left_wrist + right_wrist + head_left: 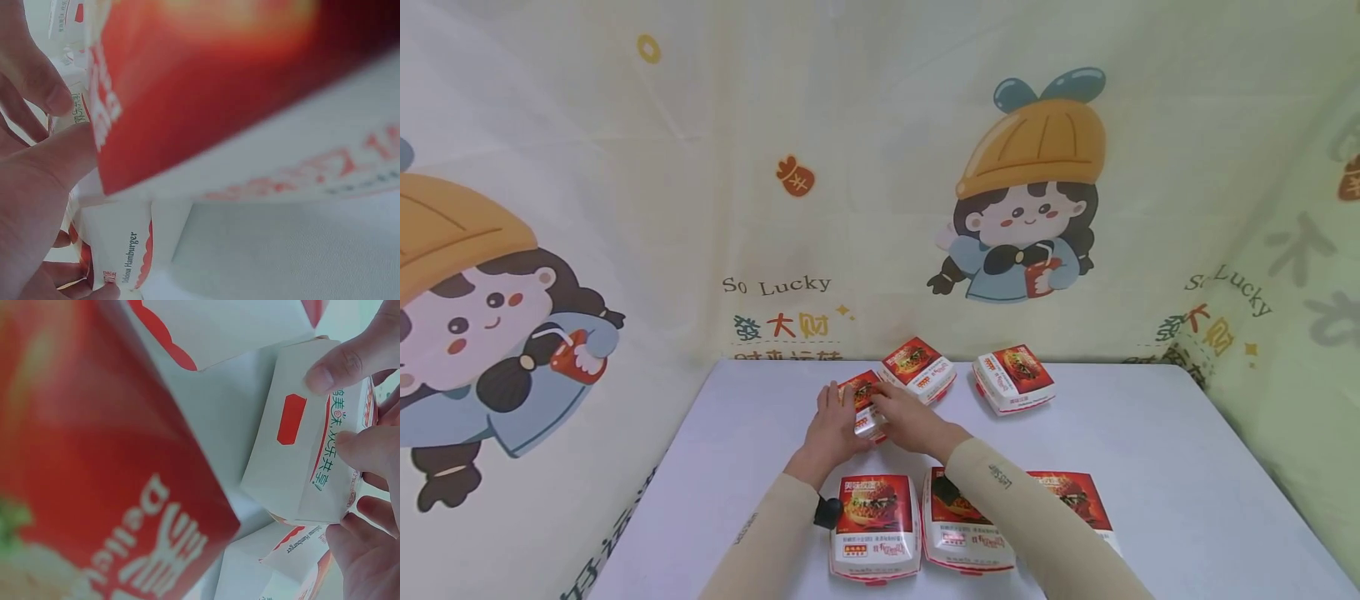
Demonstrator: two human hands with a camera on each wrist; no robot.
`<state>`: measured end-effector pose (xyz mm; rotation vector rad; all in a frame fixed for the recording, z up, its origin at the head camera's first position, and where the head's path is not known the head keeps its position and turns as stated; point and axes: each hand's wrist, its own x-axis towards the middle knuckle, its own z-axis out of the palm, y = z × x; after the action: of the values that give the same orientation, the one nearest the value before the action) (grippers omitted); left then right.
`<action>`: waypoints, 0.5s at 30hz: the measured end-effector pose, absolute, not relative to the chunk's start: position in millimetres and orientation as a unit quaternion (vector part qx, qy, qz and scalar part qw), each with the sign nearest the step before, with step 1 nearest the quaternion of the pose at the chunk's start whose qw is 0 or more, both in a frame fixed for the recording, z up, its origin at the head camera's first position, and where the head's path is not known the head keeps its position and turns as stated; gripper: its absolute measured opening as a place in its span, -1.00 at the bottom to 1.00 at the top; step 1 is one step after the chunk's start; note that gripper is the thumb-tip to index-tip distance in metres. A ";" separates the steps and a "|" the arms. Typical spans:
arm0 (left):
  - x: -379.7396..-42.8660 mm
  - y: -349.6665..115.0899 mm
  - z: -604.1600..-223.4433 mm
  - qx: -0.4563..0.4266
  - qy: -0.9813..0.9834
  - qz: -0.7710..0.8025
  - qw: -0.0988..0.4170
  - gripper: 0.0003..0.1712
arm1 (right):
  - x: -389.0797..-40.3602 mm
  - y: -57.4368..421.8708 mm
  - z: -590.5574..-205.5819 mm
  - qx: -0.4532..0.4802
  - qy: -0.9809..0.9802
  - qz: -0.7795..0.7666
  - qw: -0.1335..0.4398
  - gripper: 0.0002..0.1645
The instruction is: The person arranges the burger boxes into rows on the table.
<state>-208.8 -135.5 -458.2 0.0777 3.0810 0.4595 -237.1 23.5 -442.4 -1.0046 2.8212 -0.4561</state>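
Note:
Both hands hold a small red-and-white hamburger box (861, 400) toward the back left of the white table. My left hand (837, 427) grips its left side, and my right hand (913, 421) has its right side. In the right wrist view, both thumbs press on the white near wall of this hamburger box (284, 437), which carries a red tab and green lettering. The right hand (372, 456) curls its other fingers around the far side. "Delicious Hamburger" lettering shows beside the fingers of the left hand (37, 206) in the left wrist view.
Directly behind the held box lies another hamburger box (920, 371), with one more box (1015, 379) to its right. Nearer me is a row: a left box (875, 529), a middle box (966, 533) and a right box (1082, 500), partly under my right sleeve. A printed curtain (880, 208) surrounds the table (1180, 467).

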 end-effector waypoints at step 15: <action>-207.5 -146.3 -454.0 0.044 0.990 0.136 -0.016 0.15 | -231.8 23.8 -443.0 -0.352 0.923 -0.147 0.043 -0.32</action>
<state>-207.5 -146.3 -454.0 0.1392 3.1421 0.4313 -231.8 23.8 -443.0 -1.0768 2.8234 -0.4493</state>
